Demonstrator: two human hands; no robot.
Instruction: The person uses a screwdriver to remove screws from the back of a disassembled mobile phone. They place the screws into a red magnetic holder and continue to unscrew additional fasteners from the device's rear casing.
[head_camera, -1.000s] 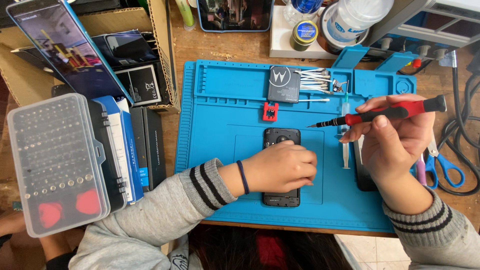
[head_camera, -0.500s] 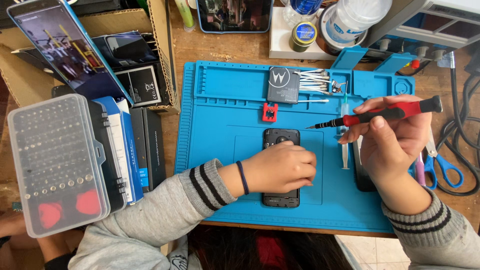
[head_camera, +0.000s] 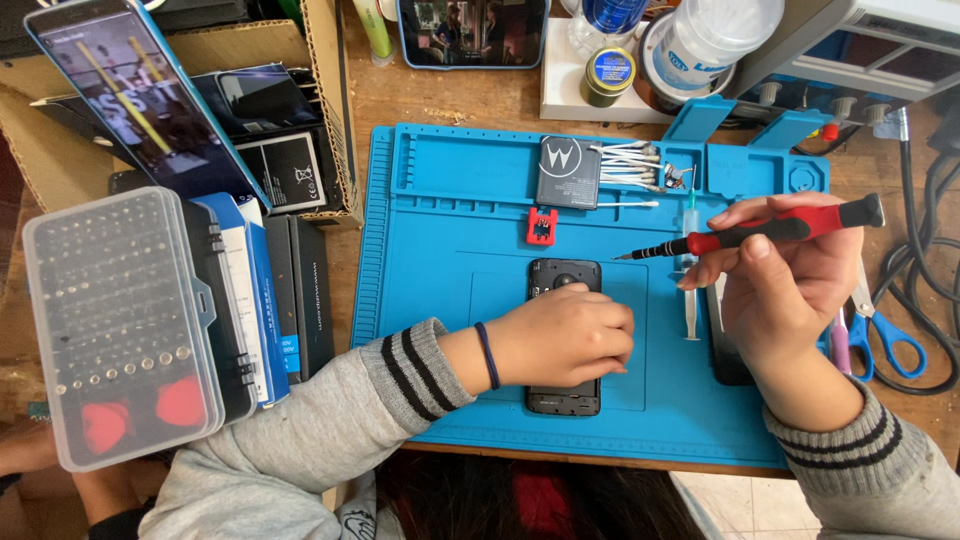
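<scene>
A black phone (head_camera: 563, 279) lies face down in the middle of a blue repair mat (head_camera: 440, 260). My left hand (head_camera: 565, 335) rests flat on the phone's lower half, covering it. My right hand (head_camera: 785, 275) holds a red and black precision screwdriver (head_camera: 750, 232) nearly level, its tip pointing left and hovering just right of the phone's top. Under my right hand lies a second dark, flat part (head_camera: 727, 345), mostly hidden. A clear syringe (head_camera: 690, 290) lies on the mat beside it.
A small red part (head_camera: 541, 226), a dark square cover (head_camera: 569, 172) and cotton swabs (head_camera: 630, 165) sit on the mat's upper area. A clear bit case (head_camera: 120, 320) and boxes stand left. Blue scissors (head_camera: 885, 335) and cables lie right. A cardboard box (head_camera: 190, 110) is at top left.
The screwdriver has shifted slightly up and right in my right hand. My left hand stays on the phone.
</scene>
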